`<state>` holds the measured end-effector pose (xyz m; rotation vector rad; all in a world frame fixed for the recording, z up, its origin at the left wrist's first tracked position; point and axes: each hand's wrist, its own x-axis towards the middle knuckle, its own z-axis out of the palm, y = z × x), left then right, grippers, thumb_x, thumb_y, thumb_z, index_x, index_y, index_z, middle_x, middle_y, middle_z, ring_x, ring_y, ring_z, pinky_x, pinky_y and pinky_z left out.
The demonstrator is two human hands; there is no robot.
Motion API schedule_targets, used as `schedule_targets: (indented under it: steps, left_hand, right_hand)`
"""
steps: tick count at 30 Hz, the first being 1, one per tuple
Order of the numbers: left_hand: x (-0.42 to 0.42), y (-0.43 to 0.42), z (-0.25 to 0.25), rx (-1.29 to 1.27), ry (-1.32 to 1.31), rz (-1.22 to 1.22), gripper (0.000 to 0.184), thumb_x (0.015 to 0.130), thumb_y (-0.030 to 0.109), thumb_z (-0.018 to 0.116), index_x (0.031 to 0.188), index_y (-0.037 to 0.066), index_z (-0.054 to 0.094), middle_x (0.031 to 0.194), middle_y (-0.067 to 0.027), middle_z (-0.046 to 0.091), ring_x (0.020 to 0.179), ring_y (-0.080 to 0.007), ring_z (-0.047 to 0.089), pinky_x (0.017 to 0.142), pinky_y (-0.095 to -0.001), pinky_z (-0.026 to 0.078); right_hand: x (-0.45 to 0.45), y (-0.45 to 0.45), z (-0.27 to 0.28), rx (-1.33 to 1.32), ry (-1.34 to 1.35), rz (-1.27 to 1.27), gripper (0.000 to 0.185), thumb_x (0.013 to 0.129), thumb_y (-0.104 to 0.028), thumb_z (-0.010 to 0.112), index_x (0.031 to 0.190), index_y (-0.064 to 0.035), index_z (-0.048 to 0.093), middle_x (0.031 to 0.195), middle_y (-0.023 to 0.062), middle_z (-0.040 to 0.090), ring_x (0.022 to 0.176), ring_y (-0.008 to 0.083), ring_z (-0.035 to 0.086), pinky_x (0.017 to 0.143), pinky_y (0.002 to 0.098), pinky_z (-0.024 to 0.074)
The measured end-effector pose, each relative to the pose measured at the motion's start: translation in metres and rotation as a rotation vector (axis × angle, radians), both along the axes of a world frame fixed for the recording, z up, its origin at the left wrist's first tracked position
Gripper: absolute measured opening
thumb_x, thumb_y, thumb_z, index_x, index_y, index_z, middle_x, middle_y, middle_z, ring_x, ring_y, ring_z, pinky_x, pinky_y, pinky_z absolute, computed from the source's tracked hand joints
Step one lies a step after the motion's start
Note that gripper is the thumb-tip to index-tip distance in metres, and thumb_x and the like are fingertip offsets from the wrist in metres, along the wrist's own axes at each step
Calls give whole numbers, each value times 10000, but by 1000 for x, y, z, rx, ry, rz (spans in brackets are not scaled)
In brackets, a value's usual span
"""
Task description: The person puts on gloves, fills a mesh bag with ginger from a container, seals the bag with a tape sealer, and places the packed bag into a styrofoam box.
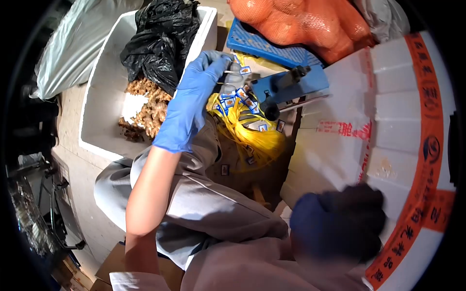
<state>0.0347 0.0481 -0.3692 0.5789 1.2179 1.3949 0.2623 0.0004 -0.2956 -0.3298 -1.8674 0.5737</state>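
My left hand (195,92), in a blue glove, is raised in front of the white foam box. Its thumb and fingers are pinched together, with a thin white strip (232,72) showing at the tips. Below and right of it lies a bundle of yellow mesh netting (250,133), with several small blue-edged tags (230,102) on it. A single tag (245,70) shows right beside the fingertips. My right hand (335,220), low at the right by the white foam wall, is a dark, motion-smeared shape; its fingers cannot be made out.
The white foam box (92,111) holds ginger-like roots (155,114) and a black plastic bag (162,43). A blue device with black parts (310,80) stands beside the netting. Behind are a blue crate (262,46) and an orange mesh sack (301,24). Taped foam boxes (340,104) rise at right.
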Motion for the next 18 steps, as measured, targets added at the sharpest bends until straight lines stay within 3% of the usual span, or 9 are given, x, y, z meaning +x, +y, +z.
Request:
schedule_targets:
  steps: [3,8,10,11,12,13,14,17,18]
  left_hand:
    - [-14,-2,12,-65,4,196,196,867,175,482,959,14,546,864,-65,596,730,-115,566,616,-207,447]
    - [-28,1,8,-1,-95,263,132,855,158,496,882,29,514,810,-70,600,697,-114,582,605,-212,471]
    - [-31,4,4,-17,-88,269,131,856,154,491,883,28,514,809,-71,599,687,-115,583,597,-212,471]
    - [-32,4,0,-5,-101,269,133,856,154,490,884,27,515,808,-72,598,668,-116,582,585,-213,473]
    - [-32,4,-3,6,-114,266,134,855,155,490,886,26,515,808,-73,597,650,-116,581,574,-214,474]
    - [-32,3,-2,-67,-45,238,198,854,165,483,974,21,547,888,-69,585,759,-123,564,640,-217,436]
    - [-31,4,-1,-75,-42,245,198,854,165,483,974,21,547,888,-69,585,759,-123,564,640,-217,436]
    - [-26,8,-4,-83,31,265,141,843,144,502,898,16,528,723,-53,603,603,-94,574,535,-202,456]
    - [-24,8,-4,-87,36,271,141,843,144,502,898,16,528,723,-53,603,603,-94,574,535,-202,456]
  right_hand:
    - [-24,16,-96,-100,-241,-314,218,707,-143,509,842,5,593,746,126,522,666,270,518,578,349,414]
    - [-56,63,-308,-280,-534,-116,121,708,-52,497,799,-87,569,761,92,541,691,284,536,554,376,432]
    - [-70,79,-338,-194,-573,-219,145,708,-56,501,828,-103,569,777,90,545,687,281,539,555,373,439]
    - [-76,88,-356,-298,-697,-331,131,716,-69,497,824,-97,566,804,106,555,697,293,545,577,373,451]
    - [-80,103,-371,-378,-716,-427,113,769,-97,469,825,-67,563,788,166,570,680,346,550,602,392,452]
    - [-77,117,-394,-511,-645,-507,139,792,-140,467,855,-60,561,766,179,567,679,357,553,586,405,446]
    - [-72,130,-418,-645,-927,-722,213,790,-220,488,903,-57,565,785,192,574,680,348,563,586,406,443]
    - [-28,152,-521,-1168,-836,-977,500,747,-480,498,1023,-66,538,1066,177,553,958,345,533,770,393,439]
    - [-28,154,-505,-1172,-838,-968,500,747,-480,498,1023,-66,538,1066,177,553,958,345,533,770,393,439]
